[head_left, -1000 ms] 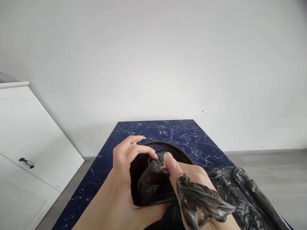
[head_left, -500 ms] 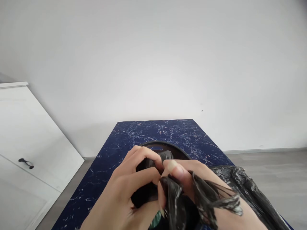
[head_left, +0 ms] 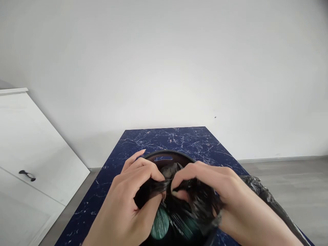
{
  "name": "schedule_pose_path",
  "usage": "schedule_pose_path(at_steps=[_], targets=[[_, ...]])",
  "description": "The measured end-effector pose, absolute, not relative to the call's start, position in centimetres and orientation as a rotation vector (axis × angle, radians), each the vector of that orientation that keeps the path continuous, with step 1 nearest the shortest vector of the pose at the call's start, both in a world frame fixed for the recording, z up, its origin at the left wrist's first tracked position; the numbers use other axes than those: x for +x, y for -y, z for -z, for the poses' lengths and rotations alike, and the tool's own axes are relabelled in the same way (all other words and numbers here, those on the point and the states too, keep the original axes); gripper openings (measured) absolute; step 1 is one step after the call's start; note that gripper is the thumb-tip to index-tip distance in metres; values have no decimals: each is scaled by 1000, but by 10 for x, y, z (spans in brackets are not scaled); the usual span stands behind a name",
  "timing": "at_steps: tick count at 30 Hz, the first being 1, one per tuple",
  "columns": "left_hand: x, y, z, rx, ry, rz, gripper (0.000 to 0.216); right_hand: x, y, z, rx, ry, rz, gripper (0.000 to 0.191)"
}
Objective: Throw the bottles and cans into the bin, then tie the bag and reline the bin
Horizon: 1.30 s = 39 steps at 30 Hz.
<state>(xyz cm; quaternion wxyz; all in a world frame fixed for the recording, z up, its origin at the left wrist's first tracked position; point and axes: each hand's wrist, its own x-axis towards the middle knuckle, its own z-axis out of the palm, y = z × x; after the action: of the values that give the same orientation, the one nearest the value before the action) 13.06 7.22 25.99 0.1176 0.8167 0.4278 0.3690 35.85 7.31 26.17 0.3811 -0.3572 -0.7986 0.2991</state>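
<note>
My left hand point(head_left: 135, 191) pinches a gathered part of a thin black plastic bag point(head_left: 200, 201) between thumb and forefinger. Close beside it, my right hand point(head_left: 217, 184) is closed on another part of the same bag, its thumb and forefinger pressed together. The bag sits in a round, dark bin point(head_left: 167, 153) with a slot in its far rim. Green material point(head_left: 160, 223) shows below my hands, seen through or under the film; I cannot make out what it is.
The bin stands on a table with a blue marbled top point(head_left: 164, 138). More crumpled black plastic point(head_left: 266, 194) lies at the table's right side. A white cabinet point(head_left: 38, 153) with a dark handle stands at left, and a white wall point(head_left: 164, 68) rises behind.
My hands have moved slightly apart. The loose bag ends that stuck out over my right hand have dropped, my right hand has turned, and more of the green material shows.
</note>
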Motion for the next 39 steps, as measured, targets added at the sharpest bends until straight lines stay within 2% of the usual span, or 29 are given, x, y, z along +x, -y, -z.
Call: schedule_pose_path(at_steps=[4,8,15,19,22,27,32,39], targets=[[131,-71,-259,2443,-1278,-1063,12,356,-74,-255,-1075,1933,-515,41],[136,-67,-263,2449,-1232,-996,13,347,-79,-245,-966,1876,-255,37],[136,-68,-266,2330,-1230,-1043,8,340,-80,-246,-860,1786,-5,32],[130,-73,-263,2122,-1298,-1202,24,335,-80,-246,-792,1793,11,33],[130,-76,-264,2078,-1313,-1149,34,331,-79,-245,-772,1812,-23,30],[132,-78,-269,2038,-1242,-931,27,330,-79,-241,-794,1896,-88,29],[133,-76,-272,1969,-1248,-988,20,327,-81,-242,-760,1902,-86,28],[133,-76,-270,2032,-1200,-1071,23,344,-75,-251,-816,1977,-65,24]])
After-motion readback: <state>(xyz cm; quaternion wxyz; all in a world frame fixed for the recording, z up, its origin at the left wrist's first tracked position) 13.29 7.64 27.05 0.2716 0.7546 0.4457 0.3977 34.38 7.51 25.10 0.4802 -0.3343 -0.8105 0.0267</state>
